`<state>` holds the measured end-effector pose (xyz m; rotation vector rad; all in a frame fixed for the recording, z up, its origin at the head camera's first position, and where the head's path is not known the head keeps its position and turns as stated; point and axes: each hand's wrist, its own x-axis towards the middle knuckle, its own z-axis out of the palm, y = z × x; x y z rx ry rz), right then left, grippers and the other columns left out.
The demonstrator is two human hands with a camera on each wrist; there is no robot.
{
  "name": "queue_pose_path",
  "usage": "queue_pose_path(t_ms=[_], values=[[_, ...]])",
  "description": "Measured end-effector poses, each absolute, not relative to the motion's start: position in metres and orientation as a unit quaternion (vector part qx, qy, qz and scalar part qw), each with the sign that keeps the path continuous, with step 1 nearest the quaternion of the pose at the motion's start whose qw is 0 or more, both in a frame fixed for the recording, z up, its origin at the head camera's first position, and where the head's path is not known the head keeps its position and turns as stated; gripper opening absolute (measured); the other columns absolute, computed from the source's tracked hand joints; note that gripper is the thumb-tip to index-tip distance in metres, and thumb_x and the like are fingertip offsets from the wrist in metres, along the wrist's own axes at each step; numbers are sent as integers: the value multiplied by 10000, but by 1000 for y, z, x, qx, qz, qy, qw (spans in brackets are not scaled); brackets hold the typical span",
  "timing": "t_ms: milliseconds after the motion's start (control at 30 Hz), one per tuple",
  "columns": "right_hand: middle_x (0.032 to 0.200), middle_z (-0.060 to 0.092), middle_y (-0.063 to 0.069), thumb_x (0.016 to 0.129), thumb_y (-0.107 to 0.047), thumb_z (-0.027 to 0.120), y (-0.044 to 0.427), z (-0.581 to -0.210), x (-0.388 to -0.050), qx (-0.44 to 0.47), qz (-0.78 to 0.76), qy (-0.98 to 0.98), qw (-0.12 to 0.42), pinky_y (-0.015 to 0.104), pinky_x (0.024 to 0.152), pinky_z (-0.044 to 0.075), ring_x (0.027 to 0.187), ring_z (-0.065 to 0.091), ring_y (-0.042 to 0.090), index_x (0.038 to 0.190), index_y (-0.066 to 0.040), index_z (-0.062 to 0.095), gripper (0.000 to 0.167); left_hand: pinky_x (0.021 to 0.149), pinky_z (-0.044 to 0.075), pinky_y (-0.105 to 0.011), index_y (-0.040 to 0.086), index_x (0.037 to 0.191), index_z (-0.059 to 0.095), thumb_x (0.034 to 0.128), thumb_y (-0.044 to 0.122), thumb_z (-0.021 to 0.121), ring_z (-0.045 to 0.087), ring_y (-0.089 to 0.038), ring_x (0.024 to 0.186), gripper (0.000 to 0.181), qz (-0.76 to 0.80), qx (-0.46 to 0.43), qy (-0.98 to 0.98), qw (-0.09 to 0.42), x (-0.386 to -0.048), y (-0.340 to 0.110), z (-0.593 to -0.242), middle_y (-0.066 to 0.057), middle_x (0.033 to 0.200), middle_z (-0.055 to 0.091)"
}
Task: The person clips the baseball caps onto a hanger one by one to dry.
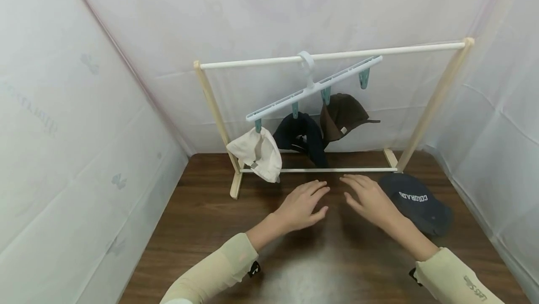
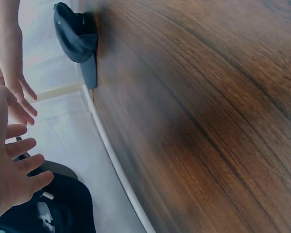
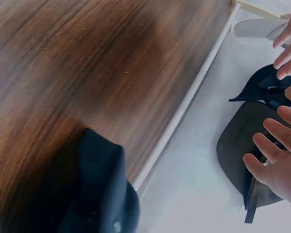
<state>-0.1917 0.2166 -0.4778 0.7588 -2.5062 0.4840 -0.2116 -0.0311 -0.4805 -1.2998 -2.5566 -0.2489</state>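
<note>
Both hands hover over the table in front of a rack, holding nothing. My left hand (image 1: 300, 205) has its fingers spread, nearest the white cap (image 1: 258, 154) and the black cap (image 1: 301, 135). The right hand (image 1: 370, 199), fingers extended, is left of a navy cap (image 1: 414, 203) lettered COLORADO, which lies on the table. From a pale blue clip hanger (image 1: 311, 90), tilted down to the left, hang the white, black and brown cap (image 1: 343, 114). Its rightmost clip (image 1: 364, 79) holds nothing. In the right wrist view, the navy cap (image 3: 104, 184) is partly cut off.
The hanger hooks over the white top bar (image 1: 400, 51) of a wooden-sided rack. A lower white bar (image 1: 358, 170) runs near the dark wood table (image 1: 202, 210). White sheeting (image 1: 126, 23) encloses the back and both sides.
</note>
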Motion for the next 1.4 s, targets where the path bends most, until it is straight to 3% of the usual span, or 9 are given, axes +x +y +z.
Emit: queue_pose_path(t_ms=[267,933,1400], values=[[1314,628,222,859,-125,773,215,-487,-184,254,158,-926,232,596,924,522,1180,603,427,1316,4,636,494,1162,394,-474,178,1508,494,1034,498,482,403,-275,1455,572,-65,-445,-887,106,-223,-41,-490,-39,1581,432],[1346,594,260,879,-97,760,271,-488,-173,237,139,-940,202,641,915,504,1187,576,479,1351,27,601,513,1176,373,-487,196,1530,458,1045,509,468,359,-273,1483,578,-86,-442,-889,82,-217,-23,-503,-24,1617,371],[1343,576,278,854,-99,786,316,-490,-167,223,134,-946,194,695,865,489,1165,555,525,1356,21,591,552,1203,338,-431,200,1554,418,1044,515,465,318,-239,1504,601,-77,-452,-885,79,-208,7,-504,-15,1617,365]])
